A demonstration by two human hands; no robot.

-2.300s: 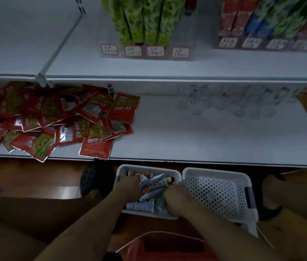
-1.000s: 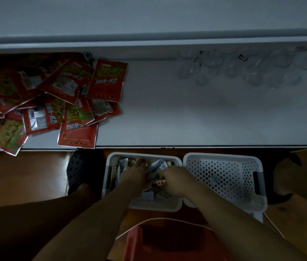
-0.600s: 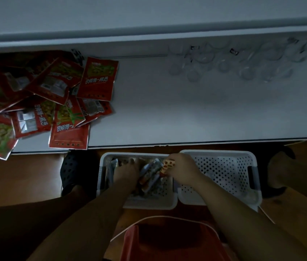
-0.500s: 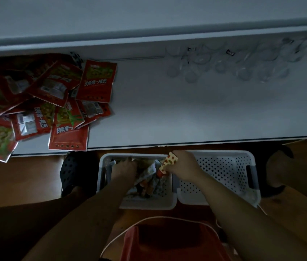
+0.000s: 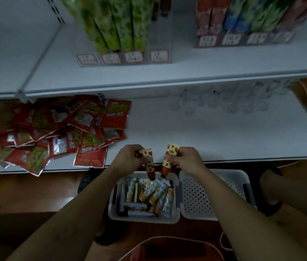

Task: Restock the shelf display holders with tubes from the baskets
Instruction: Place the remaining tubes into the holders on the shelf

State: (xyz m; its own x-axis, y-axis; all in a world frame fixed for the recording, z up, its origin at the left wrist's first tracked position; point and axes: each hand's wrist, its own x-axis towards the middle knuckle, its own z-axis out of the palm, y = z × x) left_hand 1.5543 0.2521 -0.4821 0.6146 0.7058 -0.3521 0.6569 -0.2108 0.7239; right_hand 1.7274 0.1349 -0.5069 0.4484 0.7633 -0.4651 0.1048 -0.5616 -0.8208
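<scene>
My left hand (image 5: 128,157) grips a cream tube with red spots (image 5: 149,162), cap pointing down. My right hand (image 5: 187,159) grips a second spotted tube (image 5: 168,160) the same way. Both hands are raised above the left white basket (image 5: 143,218), which holds several more tubes on the floor. Beside it on the right is a perforated white basket (image 5: 230,176) with nothing visible inside. On the upper shelf stand clear display holders: one with green tubes (image 5: 111,27), with one slot at its right showing no tubes (image 5: 160,34), and one with red, blue and green tubes (image 5: 243,17).
Red snack packets (image 5: 45,129) lie heaped on the left of the lower shelf (image 5: 205,138). Clear plastic pieces (image 5: 224,102) sit at its back right. A red object (image 5: 167,253) and a white cord are on the floor near me. My legs flank the baskets.
Both hands have lifted out of the left basket, each holding a spotted tube. My view has tilted up, so the upper shelf holders show again.
</scene>
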